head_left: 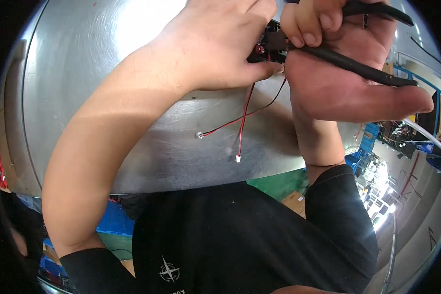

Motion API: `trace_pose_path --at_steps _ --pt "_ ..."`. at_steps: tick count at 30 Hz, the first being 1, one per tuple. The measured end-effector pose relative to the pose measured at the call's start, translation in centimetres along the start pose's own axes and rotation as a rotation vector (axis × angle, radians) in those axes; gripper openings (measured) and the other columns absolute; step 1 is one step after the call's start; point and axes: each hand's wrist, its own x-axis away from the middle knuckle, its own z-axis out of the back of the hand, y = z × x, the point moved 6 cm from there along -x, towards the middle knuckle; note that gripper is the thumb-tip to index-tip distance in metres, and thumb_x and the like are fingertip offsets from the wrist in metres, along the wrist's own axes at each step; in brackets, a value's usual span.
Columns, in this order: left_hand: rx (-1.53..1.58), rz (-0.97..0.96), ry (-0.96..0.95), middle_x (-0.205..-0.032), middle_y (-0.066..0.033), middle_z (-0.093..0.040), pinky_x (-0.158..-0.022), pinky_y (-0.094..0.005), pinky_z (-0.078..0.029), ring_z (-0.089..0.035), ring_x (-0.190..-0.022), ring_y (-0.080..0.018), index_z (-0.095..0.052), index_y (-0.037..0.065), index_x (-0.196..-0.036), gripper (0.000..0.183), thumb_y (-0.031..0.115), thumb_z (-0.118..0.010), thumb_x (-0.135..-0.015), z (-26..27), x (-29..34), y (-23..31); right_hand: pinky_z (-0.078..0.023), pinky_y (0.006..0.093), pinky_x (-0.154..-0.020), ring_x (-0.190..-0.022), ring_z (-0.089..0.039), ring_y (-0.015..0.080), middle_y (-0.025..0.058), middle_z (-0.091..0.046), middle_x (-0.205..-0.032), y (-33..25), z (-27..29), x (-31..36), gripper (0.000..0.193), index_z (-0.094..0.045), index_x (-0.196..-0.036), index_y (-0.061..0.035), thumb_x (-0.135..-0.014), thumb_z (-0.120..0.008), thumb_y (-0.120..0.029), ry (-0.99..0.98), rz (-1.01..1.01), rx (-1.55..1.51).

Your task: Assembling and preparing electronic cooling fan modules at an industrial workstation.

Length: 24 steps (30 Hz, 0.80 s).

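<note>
My left hand (225, 46) is closed around a small black part (257, 57) at the top of the view, its thumb along the near edge. Much of that part is hidden by my fingers. Two thin red-and-black cables (242, 125) run from it towards me over the metal table, crossing once. Each ends in a small white connector (237, 159). My right hand (318, 90) grips a pair of pliers (350, 63) with black handles, palm turned up and thumb pointing right. The dark jaws of the pliers (278, 41) reach to the black part; whether they bite on it I cannot tell.
The shiny metal table (166, 164) has its near edge just in front of my body. Beyond its right side stand blue crates (370, 137) and cluttered parts. A cardboard box (295, 203) sits on the green floor below. Another person's arm (19, 240) shows at the left rim.
</note>
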Motion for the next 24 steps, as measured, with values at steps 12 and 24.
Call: trace_pose_path --at_steps 12,24 --pt "-0.063 -0.343 0.610 -0.127 -0.0235 -0.054 -0.117 -0.0726 -0.023 -0.043 -0.136 -0.0443 -0.054 -0.002 -0.123 0.065 0.046 -0.072 -0.083 -3.7 1.6 -1.5 -0.037 0.0299 -0.061 -0.066 -0.042 0.0146 0.0054 -0.047 -0.082 -0.3 0.8 -0.4 0.108 -0.051 -0.116 -0.0048 -0.074 -0.036 -0.103 -0.134 -0.033 -0.055" --pt "-0.067 0.164 0.215 -0.127 -0.0247 -0.053 -0.119 -0.0703 -0.017 -0.037 -0.141 -0.0445 -0.062 -0.009 -0.113 0.073 0.055 -0.073 -0.078 -0.5 1.1 0.4 -0.028 0.0297 -0.051 -0.052 -0.031 0.0123 0.0009 -0.040 -0.063 -0.1 2.4 0.6 0.096 -0.049 -0.085 -0.0104 -0.070 -0.040 -0.105 0.190 -0.220 0.080"
